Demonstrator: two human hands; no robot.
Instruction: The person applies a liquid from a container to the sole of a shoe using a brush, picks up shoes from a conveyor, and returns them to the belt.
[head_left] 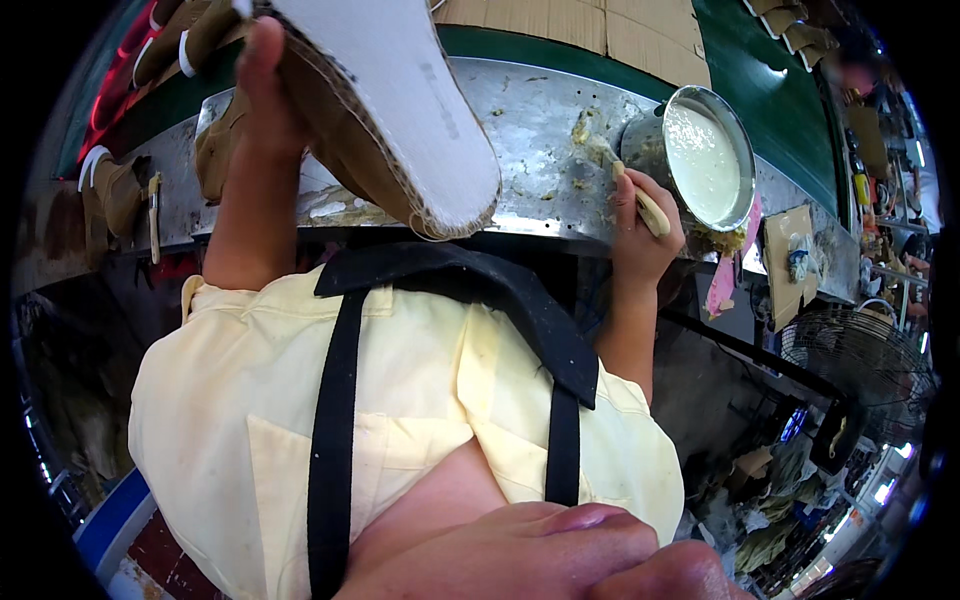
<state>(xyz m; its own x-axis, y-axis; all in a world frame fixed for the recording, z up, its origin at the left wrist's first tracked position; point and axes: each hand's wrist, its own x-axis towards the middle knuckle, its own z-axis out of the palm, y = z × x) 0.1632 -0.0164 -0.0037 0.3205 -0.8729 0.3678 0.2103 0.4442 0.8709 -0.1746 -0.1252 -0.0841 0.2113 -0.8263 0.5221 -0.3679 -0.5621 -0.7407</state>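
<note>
The left hand (275, 115) grips a brown shoe (345, 150), though the fingers behind it are hidden; the shoe is over the near side of the metal table (540, 110), its white underside (425, 120) toward the camera. The right hand (648, 242) is closed around a brush (655, 212) near the pot (645, 150) of white liquid (705, 165). Good work here likely calls for steadying the shoe, wiping excess off the brush, and spreading a thin, even coat right to the ragged edge, sparing the brown sides.

Wire-cage fan (858, 348) nr brn cardbd pc (783, 285)
</note>
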